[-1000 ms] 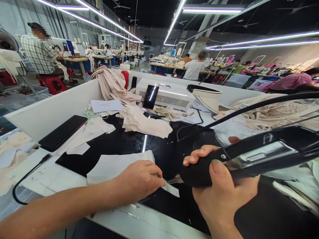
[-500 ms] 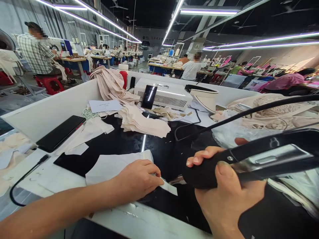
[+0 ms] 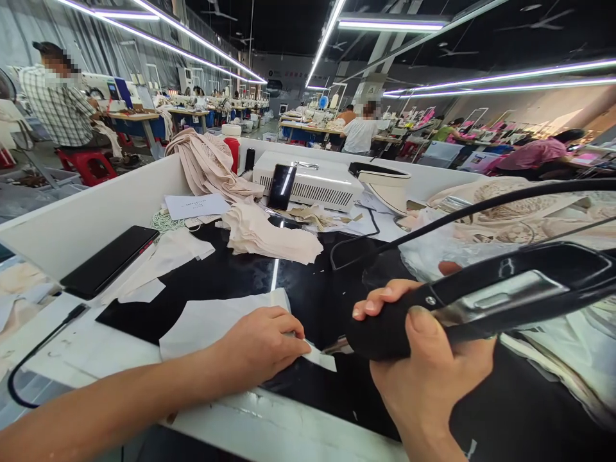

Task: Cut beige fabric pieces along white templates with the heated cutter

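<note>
My left hand [image 3: 262,343] lies palm down with curled fingers on a white fabric piece [image 3: 206,321], pressing its right edge onto the black worktop [image 3: 308,295]. My right hand [image 3: 428,378] is wrapped round the padded black handle of a corded hand tool [image 3: 481,298], whose metal tip sits just right of my left fingertips. The tool's black cable [image 3: 481,208] arcs up to the right.
A stack of beige fabric pieces [image 3: 269,234] lies mid-table. Two phones rest here, one [image 3: 108,260] at left, one [image 3: 282,186] propped against a white machine box [image 3: 308,179]. White walls rim the table. Beige lace garments [image 3: 520,215] pile at right. Other people work at distant tables.
The view has drifted slightly; both hands and the tool keep nearly the same pose, with the tool held a little higher than half a second ago.
</note>
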`<state>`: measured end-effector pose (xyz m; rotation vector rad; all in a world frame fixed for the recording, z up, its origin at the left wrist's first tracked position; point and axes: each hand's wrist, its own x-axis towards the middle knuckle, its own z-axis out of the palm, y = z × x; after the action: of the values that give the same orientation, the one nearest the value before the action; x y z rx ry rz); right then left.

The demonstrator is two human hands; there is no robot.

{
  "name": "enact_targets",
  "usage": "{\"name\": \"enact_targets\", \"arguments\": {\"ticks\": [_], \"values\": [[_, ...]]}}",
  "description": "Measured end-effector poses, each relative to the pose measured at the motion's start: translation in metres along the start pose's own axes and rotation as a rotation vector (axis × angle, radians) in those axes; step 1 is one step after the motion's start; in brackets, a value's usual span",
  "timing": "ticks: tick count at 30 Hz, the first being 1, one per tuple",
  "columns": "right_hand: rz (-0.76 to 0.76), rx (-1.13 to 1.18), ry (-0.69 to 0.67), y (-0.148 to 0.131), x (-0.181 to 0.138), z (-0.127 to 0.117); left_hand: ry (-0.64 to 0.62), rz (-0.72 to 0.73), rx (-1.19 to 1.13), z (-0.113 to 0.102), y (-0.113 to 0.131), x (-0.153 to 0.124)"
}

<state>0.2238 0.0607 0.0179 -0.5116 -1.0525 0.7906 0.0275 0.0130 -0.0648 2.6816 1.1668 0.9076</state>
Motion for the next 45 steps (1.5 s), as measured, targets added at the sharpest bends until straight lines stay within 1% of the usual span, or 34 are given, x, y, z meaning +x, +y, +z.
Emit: {"name": "enact_targets", "arguments": {"ticks": [6, 10, 15, 19, 23, 28, 34, 45], "values": [[0.012, 0.029, -0.057, -0.002, -0.012, 0.005, 0.008, -0.017, -0.037, 0.001, -0.002, -0.001], [0.015, 0.031, -0.054, 0.000, -0.017, 0.007, 0.015, -0.016, -0.037, 0.000, -0.001, -0.001], [-0.023, -0.006, -0.065, 0.003, -0.015, 0.008, 0.039, -0.001, -0.037, -0.001, -0.001, 0.000], [-0.024, -0.025, -0.060, 0.004, -0.016, 0.007, -0.001, -0.018, -0.026, -0.001, 0.000, 0.001], [0.008, -0.046, -0.065, 0.002, -0.016, 0.006, -0.025, -0.025, -0.016, -0.001, -0.001, 0.001], [-0.019, -0.032, -0.012, -0.004, -0.011, -0.001, -0.048, -0.028, 0.018, -0.001, -0.001, 0.001], [-0.015, -0.039, -0.017, -0.005, -0.010, -0.007, -0.031, -0.015, 0.011, 0.000, -0.001, 0.001], [-0.020, -0.063, -0.025, -0.004, -0.012, -0.004, -0.025, -0.031, -0.003, 0.002, -0.001, 0.001]]}}
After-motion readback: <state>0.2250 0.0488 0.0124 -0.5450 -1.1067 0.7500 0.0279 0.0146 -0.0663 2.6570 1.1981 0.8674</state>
